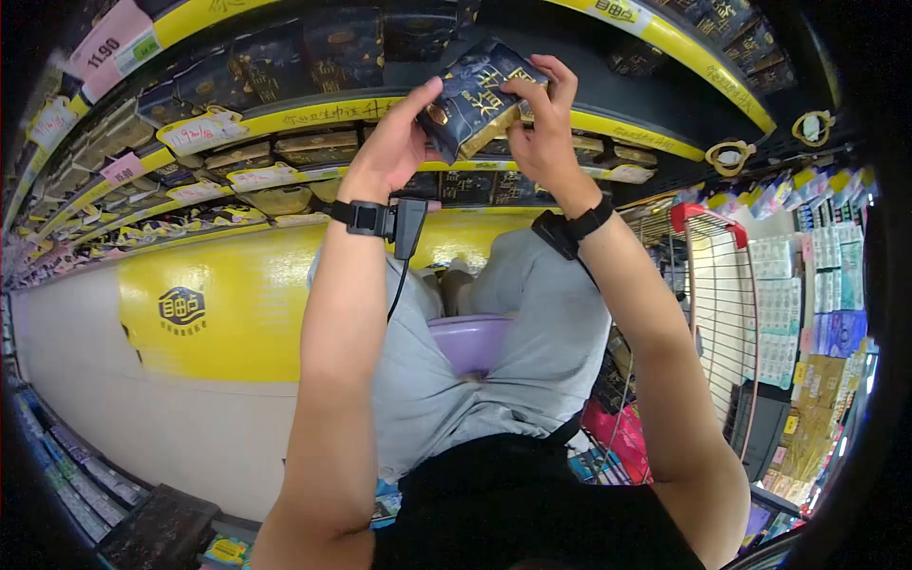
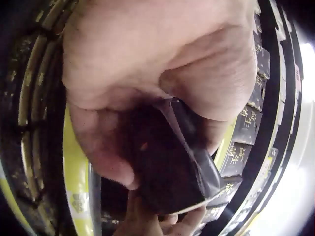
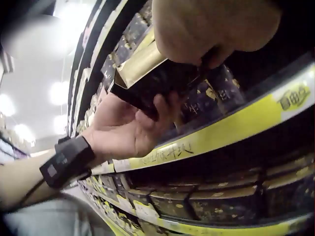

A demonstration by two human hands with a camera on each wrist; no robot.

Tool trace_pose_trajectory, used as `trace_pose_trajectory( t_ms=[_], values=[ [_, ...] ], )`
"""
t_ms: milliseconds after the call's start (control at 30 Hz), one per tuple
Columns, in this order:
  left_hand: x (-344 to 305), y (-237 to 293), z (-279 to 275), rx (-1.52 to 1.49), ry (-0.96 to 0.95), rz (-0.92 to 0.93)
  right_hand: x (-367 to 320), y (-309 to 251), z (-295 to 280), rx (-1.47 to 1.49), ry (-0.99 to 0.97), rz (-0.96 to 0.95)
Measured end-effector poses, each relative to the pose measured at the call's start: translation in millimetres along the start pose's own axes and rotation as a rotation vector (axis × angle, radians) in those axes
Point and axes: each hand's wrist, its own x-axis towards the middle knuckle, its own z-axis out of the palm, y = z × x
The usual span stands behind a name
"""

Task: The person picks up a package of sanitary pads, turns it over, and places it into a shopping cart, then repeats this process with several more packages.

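Between my two hands, over the shelf edge, is a black-and-gold pack of sanitary pads (image 1: 467, 95) with gold characters on its front. My left hand (image 1: 388, 147) grips its left side, the thumb along the edge and the fingers behind. The right hand (image 1: 548, 133) holds the right side, with curled fingers over the front and the thumb low by the gold end. In the left wrist view the pack's dark side (image 2: 162, 162) sits between thumb and fingers. A gold end panel (image 3: 142, 64) of the pack shows in the right wrist view.
Shelves with yellow edge strips (image 1: 313, 116) hold rows of similar dark packs (image 1: 261, 66). A shopping cart (image 1: 727, 285) with red corners stands at the right. Under the seated person is a purple stool (image 1: 470, 342). Stacked goods (image 1: 836, 285) line the far right.
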Motion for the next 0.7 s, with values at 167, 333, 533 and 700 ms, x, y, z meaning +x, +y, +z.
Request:
trace_pose_trajectory(
  t_ms=[167,333,533,700],
  values=[
    [-2.0,-2.0,3.8,0.389,0.195,0.210,-20.2,20.4,38.0,0.442,0.079,0.323],
    [7.4,-9.7,10.8,0.700,0.236,0.567,-14.0,14.0,45.9,1.022,0.205,0.755],
    [17.8,-22.3,27.3,0.817,0.202,0.643,-13.6,15.3,49.7,1.154,0.178,0.766],
    [16.9,-26.2,35.2,0.991,0.220,0.690,-16.8,17.9,47.4,1.195,0.237,0.718]
  ],
)
